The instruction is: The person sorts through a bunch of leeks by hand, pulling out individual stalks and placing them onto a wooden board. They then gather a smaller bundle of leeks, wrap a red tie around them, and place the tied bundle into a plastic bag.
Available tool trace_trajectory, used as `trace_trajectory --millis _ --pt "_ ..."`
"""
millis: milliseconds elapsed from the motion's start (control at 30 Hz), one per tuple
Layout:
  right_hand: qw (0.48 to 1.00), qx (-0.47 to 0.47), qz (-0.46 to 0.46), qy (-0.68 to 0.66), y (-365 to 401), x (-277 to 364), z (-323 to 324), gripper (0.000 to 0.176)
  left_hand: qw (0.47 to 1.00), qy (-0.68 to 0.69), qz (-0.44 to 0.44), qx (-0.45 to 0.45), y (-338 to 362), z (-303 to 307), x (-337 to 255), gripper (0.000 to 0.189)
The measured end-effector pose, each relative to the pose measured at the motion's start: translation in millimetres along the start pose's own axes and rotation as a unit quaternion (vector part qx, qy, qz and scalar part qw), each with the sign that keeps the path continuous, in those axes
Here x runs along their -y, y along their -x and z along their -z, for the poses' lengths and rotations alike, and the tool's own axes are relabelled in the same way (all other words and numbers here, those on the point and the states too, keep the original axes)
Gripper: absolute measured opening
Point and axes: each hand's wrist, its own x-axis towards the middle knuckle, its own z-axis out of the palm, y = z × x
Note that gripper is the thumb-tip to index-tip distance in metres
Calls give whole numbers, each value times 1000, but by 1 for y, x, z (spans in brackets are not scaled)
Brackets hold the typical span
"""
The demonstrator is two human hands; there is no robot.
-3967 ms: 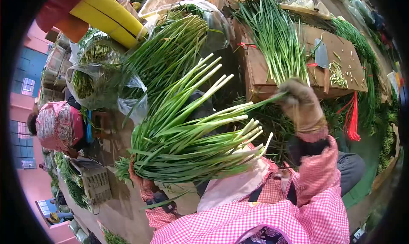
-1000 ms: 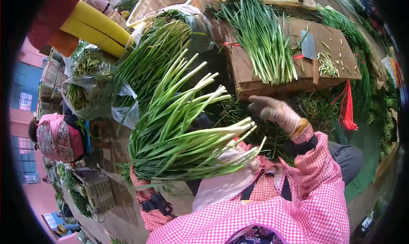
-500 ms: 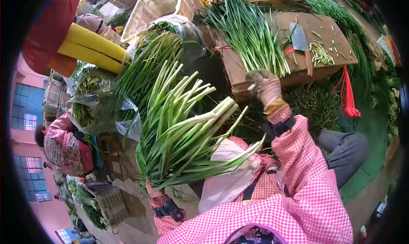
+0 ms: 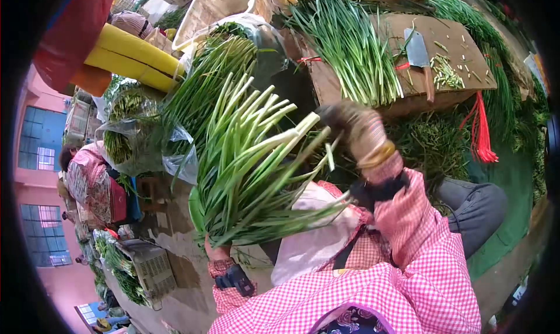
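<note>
A large bundle of green leafy stalks (image 4: 256, 165) fans out at the centre, its pale cut ends toward the upper right. My left hand (image 4: 217, 250) grips its leafy end from below; the leaves hide most of my fingers. Just right of the pale ends is my gloved right hand (image 4: 350, 127), smeared by motion, so its fingers cannot be made out. A short pale stalk piece (image 4: 331, 157) hangs in the air below it. Beyond, a pile of green stalks (image 4: 356, 54) lies on a cardboard-topped surface (image 4: 391, 28), with a cleaver (image 4: 417, 49) beside it.
Cut stalk bits (image 4: 446, 73) lie right of the cleaver. Red strings (image 4: 481, 130) hang from the surface's front edge. Plastic-wrapped bunches (image 4: 216, 66) stand at the upper left, near a yellow sleeve (image 4: 131, 57). Another person (image 4: 96, 185) is at the left, above a crate (image 4: 153, 267).
My right hand has moved slightly down and left, toward the bundle's pale ends. A short stalk piece now shows in the air. The bundle has shifted a little, still in my left hand.
</note>
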Motion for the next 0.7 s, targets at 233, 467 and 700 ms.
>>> trace_trajectory --millis 233,467,700 --pt "873 74 180 448 29 19 50 29 748 -582 -289 137 -3 25 7 42" --pt "739 406 83 531 12 9 -18 26 944 -295 -139 44 1 7 -4 45" --pt "994 51 -97 24 31 -1 28 13 963 -230 -115 84 -14 -2 2 46"
